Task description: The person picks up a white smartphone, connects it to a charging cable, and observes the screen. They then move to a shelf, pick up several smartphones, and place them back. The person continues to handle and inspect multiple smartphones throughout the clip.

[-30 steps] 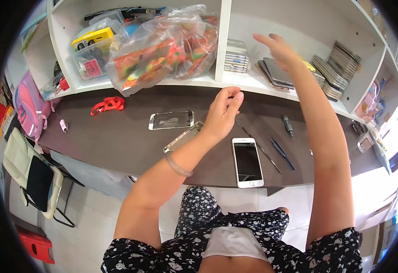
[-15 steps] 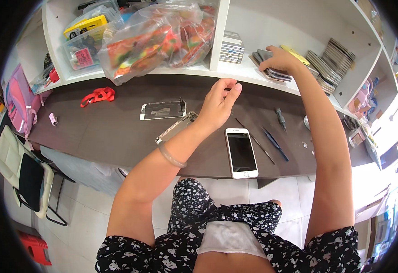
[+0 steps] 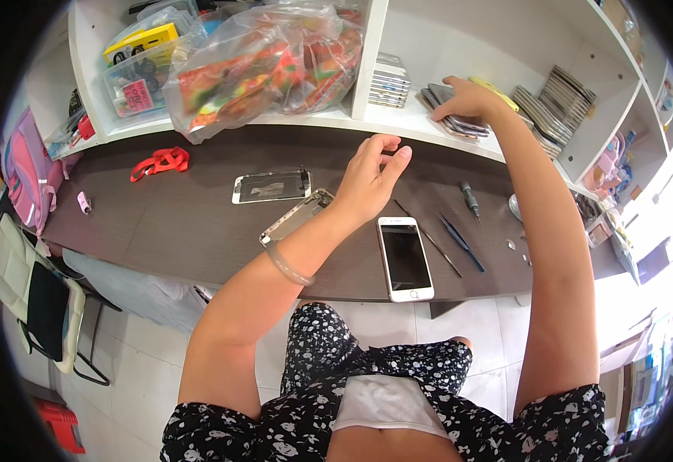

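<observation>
My right hand [image 3: 473,104] reaches over a low stack of phones [image 3: 467,129] on the white shelf. Its thumb and forefinger are spread across a dark phone [image 3: 442,94]; the other fingers are partly hidden. Over the desk hovers my left hand [image 3: 375,171], empty, with loosely curled fingers and the thumb apart. A white-framed phone [image 3: 407,260] lies face up near the desk's front edge. Partly behind my left wrist is an opened phone housing [image 3: 294,219]. Just beyond it lies a detached white-edged screen panel [image 3: 271,187].
Right of the phone lie a thin dark rod tool [image 3: 436,248], blue tweezers [image 3: 461,242] and a screwdriver [image 3: 469,200]. More phones stand in rows [image 3: 556,112] and a pile [image 3: 389,81] on the shelf. A bulging plastic bag [image 3: 263,73] overhangs the shelf edge. A red strap [image 3: 159,163] lies left.
The whole view has shifted slightly. My right hand stays at the phone stack with nearly the same pose, and my left hand remains raised over the desk.
</observation>
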The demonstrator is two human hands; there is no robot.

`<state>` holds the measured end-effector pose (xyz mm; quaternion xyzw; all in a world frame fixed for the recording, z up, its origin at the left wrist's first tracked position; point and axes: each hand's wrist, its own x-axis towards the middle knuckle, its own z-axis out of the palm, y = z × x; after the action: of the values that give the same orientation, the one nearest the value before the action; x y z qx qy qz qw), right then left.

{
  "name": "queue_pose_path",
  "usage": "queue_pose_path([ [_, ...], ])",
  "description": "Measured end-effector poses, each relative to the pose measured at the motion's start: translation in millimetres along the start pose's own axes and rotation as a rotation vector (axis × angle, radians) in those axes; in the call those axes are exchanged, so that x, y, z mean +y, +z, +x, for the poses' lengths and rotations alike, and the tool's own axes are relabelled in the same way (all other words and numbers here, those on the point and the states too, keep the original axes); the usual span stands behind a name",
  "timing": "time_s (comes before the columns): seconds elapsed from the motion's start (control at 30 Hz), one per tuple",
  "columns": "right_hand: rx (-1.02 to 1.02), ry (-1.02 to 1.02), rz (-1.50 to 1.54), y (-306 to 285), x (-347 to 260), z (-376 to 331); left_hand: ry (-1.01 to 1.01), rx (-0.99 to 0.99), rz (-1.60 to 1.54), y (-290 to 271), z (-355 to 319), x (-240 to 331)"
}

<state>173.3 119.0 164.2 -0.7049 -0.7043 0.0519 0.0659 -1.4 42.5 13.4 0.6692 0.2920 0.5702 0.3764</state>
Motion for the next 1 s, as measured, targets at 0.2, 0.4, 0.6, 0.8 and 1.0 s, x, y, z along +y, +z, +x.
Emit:
queue_pose_path([
  [0.2, 0.000, 0.037, 0.033, 1.6, -2.9, -3.0, 0.005, 0.004, 0.021, -1.3, -1.0, 3.3],
  [0.4, 0.096, -0.062, 0.159, 5.7, 14.9, -11.9, 0.008, 0.000, 0.035, -2.1, -0.3, 0.8],
  [0.6, 0.065, -0.055, 0.973, -0.3, 41.9, -49.9, 0.027, -0.003, 0.044, -0.7, 2.0, -2.8],
  [0.8, -0.180, -0.280, 1.710, 50.6, 35.6, -146.3, -0.532, -0.237, -0.497, 7.4, -12.0, 38.0],
  [1.0, 0.000, -0.247, 1.895, 107.2, 26.7, -209.5, -0.648, -0.499, -0.659, 43.4, -67.9, 95.1],
])
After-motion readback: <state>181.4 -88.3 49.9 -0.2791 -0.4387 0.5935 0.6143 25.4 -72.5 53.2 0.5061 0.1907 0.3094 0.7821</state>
